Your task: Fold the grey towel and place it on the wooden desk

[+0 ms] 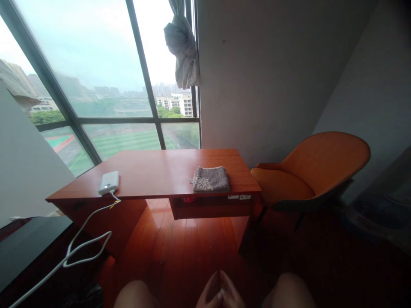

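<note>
Low in the view, between my two knees, my left hand (pixel 208 294) and my right hand (pixel 230 294) meet at the fingertips. Both have their fingers stretched out, and I see nothing held in either. Beyond them stands a reddish-brown wooden desk (pixel 154 171). A folded grey-brown towel (pixel 212 179) with a pale pattern lies near its front edge, right of centre. Toward the desk's left end rests a white power bank (pixel 109 183). A white cable (pixel 86 222) runs from it down to the lower left. My hands are apart from all of these.
An orange chair (pixel 308 171) stands right of the desk. A dark flat surface (pixel 28 248) is at the lower left. Behind the desk are a large window (pixel 96 64) and a knotted curtain (pixel 184 51). Under the desktop sits an open shelf (pixel 212 209) with small items.
</note>
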{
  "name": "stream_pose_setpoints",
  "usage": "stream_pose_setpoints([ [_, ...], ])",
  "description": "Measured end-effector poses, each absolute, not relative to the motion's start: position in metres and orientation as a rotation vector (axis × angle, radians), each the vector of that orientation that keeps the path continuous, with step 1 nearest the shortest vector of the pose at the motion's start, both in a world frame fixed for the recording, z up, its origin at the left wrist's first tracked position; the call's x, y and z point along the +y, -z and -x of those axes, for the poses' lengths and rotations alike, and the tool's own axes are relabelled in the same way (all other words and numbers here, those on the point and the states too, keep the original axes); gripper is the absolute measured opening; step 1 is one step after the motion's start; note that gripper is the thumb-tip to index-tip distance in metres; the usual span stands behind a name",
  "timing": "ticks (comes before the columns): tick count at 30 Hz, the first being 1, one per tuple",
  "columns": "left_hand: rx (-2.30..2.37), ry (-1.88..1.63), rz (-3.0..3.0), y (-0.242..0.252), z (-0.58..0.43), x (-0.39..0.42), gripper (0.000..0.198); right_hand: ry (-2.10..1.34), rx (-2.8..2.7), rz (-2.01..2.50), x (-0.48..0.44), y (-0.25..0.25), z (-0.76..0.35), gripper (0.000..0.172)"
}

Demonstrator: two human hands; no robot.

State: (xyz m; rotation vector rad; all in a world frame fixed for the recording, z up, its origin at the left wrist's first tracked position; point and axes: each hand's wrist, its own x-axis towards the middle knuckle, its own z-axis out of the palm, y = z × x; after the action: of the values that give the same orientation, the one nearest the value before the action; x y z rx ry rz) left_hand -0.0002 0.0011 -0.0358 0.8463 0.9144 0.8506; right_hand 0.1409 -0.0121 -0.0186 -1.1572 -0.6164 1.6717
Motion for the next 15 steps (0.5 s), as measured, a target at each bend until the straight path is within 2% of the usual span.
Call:
stream_pose_setpoints([
  [7, 0.928, -0.885, -0.745, -0.004, 0.010, 0.012, 0.074, -1.849, -0.628, 1.044, 0.005, -0.001, -0.149, 0.068],
  [11, 0.938, -0.899, -0.692, -0.004, 0.009, 0.004, 0.074, -1.799, -0.667, 1.109, -0.003, 0.008, -0.143, 0.075],
  [15, 0.941, -0.891, -0.679, 0.001, 0.007, -0.003, 0.071, -1.781, -0.566, 1.102, -0.008, 0.015, -0.135, 0.072],
])
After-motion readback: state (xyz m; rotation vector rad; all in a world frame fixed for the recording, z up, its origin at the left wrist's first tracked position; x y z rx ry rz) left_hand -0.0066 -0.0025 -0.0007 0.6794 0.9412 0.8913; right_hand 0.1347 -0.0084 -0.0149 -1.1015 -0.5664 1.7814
